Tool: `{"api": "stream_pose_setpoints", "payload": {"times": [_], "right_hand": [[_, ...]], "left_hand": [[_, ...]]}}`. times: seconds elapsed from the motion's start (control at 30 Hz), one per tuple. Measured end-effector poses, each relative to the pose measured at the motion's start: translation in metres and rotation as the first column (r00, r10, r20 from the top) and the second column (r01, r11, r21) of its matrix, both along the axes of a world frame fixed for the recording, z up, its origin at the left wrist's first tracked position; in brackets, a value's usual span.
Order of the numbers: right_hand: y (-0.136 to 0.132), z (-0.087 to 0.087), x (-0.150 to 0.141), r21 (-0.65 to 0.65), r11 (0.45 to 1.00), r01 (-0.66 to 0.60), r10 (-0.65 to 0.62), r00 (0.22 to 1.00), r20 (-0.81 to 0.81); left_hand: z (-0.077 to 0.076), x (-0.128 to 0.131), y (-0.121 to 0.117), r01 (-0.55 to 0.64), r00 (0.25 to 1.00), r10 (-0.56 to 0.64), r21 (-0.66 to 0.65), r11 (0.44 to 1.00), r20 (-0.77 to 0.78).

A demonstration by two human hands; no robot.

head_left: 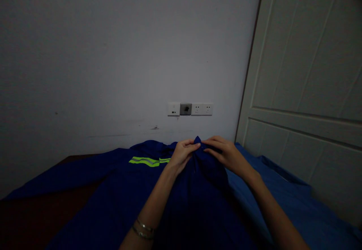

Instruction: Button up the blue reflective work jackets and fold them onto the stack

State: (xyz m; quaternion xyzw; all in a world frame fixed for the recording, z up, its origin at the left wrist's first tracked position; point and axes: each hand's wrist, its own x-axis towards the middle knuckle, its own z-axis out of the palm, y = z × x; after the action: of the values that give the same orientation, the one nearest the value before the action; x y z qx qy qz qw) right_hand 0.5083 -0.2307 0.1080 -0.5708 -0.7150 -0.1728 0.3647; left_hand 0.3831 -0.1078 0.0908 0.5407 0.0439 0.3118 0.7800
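A dark blue work jacket [118,182] with a yellow-green and grey reflective stripe [144,161] lies spread out before me, one sleeve reaching to the left. My left hand [182,154] pinches a raised fold of its cloth between thumb and fingers. Close beside it on the right, my right hand [224,152] has its thumb and fingers closed at the edge of the same fold. The cloth rises to a small peak between the two hands. Dim light hides the detail at the fingertips.
Lighter blue cloth [291,204] lies to the right. Behind stands a pale wall [127,54] with a row of sockets [202,109]. A panelled white door [305,54] is at the right. A dark reddish-brown surface [34,220] shows at the lower left.
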Motion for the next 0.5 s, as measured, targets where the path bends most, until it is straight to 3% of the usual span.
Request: {"api": "stream_pose_setpoints", "payload": {"times": [0.23, 0.5], "right_hand": [[0.003, -0.003, 0.003, 0.165, 0.986, -0.008, 0.004, 1.000, 0.025], [0.006, -0.005, 0.002, 0.138, 0.990, -0.033, 0.034, 0.999, -0.006]], "left_hand": [[-0.004, 0.006, 0.001, 0.030, 0.999, -0.029, -0.067, 0.997, 0.023], [-0.007, 0.012, -0.001, 0.001, 0.999, 0.005, -0.134, 0.991, 0.045]]}}
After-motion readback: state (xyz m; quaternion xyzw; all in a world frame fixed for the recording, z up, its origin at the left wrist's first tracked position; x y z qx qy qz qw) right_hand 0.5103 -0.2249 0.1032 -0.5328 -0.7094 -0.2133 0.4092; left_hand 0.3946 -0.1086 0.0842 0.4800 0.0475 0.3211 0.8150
